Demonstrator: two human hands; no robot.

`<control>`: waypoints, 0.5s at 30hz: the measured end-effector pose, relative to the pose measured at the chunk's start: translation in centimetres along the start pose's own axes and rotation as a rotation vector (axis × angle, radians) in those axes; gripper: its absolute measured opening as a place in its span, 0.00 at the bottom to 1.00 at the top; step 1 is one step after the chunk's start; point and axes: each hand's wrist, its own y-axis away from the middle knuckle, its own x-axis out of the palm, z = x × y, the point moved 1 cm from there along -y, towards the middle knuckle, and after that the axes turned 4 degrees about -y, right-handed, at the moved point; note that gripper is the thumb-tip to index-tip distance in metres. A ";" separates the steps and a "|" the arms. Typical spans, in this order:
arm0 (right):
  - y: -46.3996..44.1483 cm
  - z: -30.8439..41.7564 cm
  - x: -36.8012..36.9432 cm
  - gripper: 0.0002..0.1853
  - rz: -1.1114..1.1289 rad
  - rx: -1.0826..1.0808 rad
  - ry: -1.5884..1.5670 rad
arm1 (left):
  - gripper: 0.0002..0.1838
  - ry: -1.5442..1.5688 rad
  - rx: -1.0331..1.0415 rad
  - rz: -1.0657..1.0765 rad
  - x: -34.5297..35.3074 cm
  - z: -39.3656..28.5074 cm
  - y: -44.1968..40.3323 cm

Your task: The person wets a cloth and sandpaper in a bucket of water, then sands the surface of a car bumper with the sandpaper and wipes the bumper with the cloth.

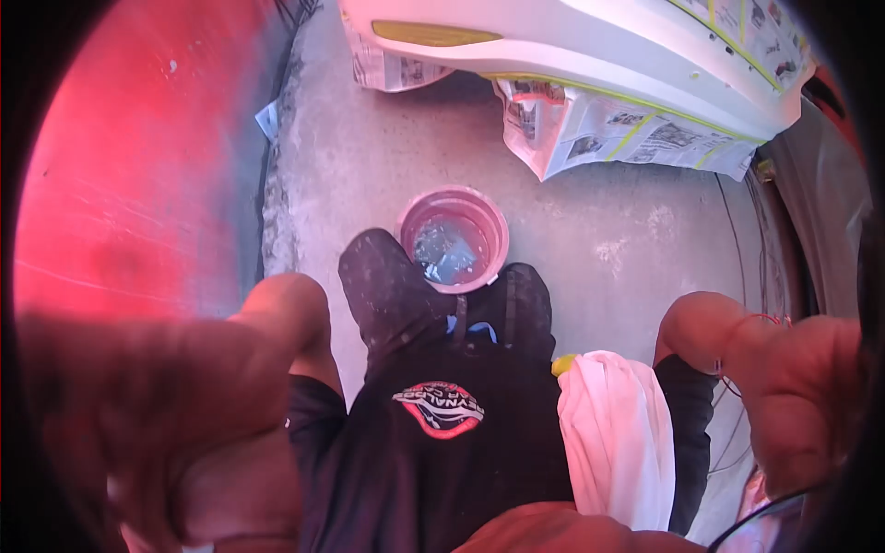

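Observation:
Both arms are bent up close to the camera. My left hand (157,433) fills the lower left, large and blurred, with its fingers hidden. At the right edge is my right hand (802,396), also near the lens; its fingers are out of sight, and I cannot see anything held. Down the front of my black shirt (387,461) hangs a white cloth (613,433), with a small yellow item (563,365) at its top. A pink bucket (498,235) stands on the floor by my knees, holding water and something bluish (452,263).
A white car bumper (590,46), masked with newspaper (645,129) and green-yellow tape, stands ahead to the right. A red glossy panel (138,184) rises on the left. Dark cables (737,230) run along the concrete floor (350,138) at right.

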 end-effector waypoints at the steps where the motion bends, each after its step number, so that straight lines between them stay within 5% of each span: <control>1: -0.3 0.9 -0.3 0.18 0.063 0.019 -0.007 | 0.15 0.008 0.007 -0.017 1.0 -1.1 0.6; 2: 0.0 2.1 1.8 0.24 0.123 0.208 0.042 | 0.14 0.019 0.029 -0.026 1.5 -1.7 0.3; 12: -2.4 0.0 6.3 0.21 -0.070 -0.221 -0.033 | 0.09 0.026 0.296 0.038 3.8 -8.5 -2.0; 15: -2.4 -1.0 7.6 0.20 -0.103 -0.210 -0.092 | 0.20 0.038 0.198 -0.032 0.5 -9.5 2.5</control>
